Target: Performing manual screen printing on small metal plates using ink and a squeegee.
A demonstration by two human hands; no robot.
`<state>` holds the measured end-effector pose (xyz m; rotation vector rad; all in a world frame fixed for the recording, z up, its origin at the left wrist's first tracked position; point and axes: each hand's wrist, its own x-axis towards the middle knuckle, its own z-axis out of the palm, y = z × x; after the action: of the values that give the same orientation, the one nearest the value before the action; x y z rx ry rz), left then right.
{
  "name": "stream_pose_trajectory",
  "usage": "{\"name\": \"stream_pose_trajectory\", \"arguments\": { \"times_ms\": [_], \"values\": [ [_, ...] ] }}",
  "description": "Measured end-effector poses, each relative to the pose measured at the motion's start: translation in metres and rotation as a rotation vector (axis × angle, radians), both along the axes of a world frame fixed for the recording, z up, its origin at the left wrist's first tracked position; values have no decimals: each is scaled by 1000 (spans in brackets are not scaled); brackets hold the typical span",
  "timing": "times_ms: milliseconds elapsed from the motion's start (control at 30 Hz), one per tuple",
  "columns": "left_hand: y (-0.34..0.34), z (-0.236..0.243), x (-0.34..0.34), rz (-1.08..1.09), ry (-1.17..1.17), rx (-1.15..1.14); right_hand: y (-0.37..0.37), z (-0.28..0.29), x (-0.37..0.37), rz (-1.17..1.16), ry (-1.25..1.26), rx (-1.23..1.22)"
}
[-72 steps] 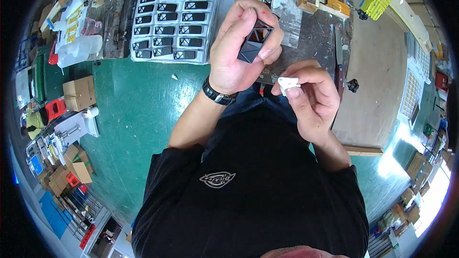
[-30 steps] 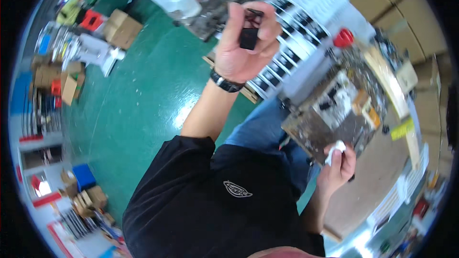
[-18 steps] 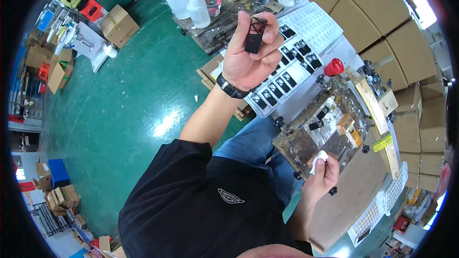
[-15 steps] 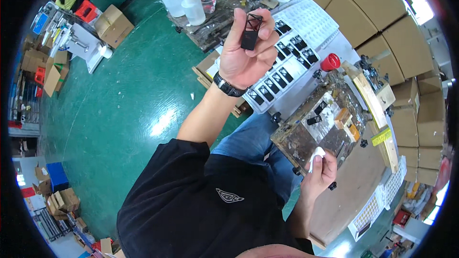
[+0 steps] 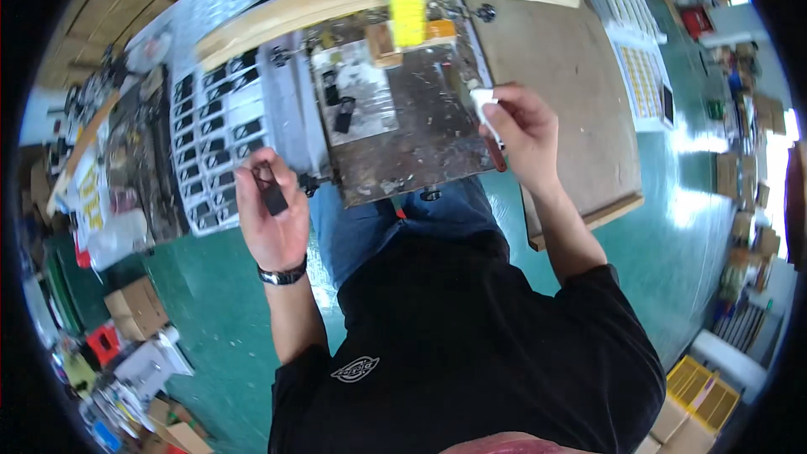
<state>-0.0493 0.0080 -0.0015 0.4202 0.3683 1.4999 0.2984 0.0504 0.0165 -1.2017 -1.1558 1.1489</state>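
My left hand [image 5: 271, 210] has its fingers curled round a small black rectangular piece [image 5: 271, 195] with a cross-braced cutout, beside the white tray of similar pieces [image 5: 192, 109]. At the right edge of the stained work board [image 5: 412, 143], my right hand [image 5: 525, 130] pinches a white folded wad [image 5: 485, 97]. A tool with a red-brown handle [image 5: 498, 157] is just behind its fingers; whether they touch it, I cannot tell. Dark pieces [image 5: 343, 116] rest on a pale scuffed sheet [image 5: 370, 109] on the board.
A wooden rail [image 5: 303, 13] with a yellow label [image 5: 407, 8] crosses the far side. A wooden block [image 5: 382, 46], a knob clamp [image 5: 487, 13] and a brown side board [image 5: 572, 101] surround the work area. Bottles [image 5: 118, 240] stand left; cartons [image 5: 130, 311] are on the floor.
My view has swung round to face the work board. My left hand is lower and farther left in the picture; my right hand is higher, at the board's right edge. Both still hold their items.
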Motion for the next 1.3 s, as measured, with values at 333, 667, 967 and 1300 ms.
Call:
{"name": "stream_pose_trajectory", "arguments": {
  "times_ms": [333,667,967,1300],
  "values": [
    [48,16,93,-55,468,-151,70,-38,70,-109,-153,-104],
    [105,41,169,-421,615,-95,41,-14,105,38,-495,28],
    [106,51,221,-568,604,-13,12,26,82,187,-139,273],
    [95,42,229,-564,714,153,-3,25,80,117,-221,346]
  ]
}}
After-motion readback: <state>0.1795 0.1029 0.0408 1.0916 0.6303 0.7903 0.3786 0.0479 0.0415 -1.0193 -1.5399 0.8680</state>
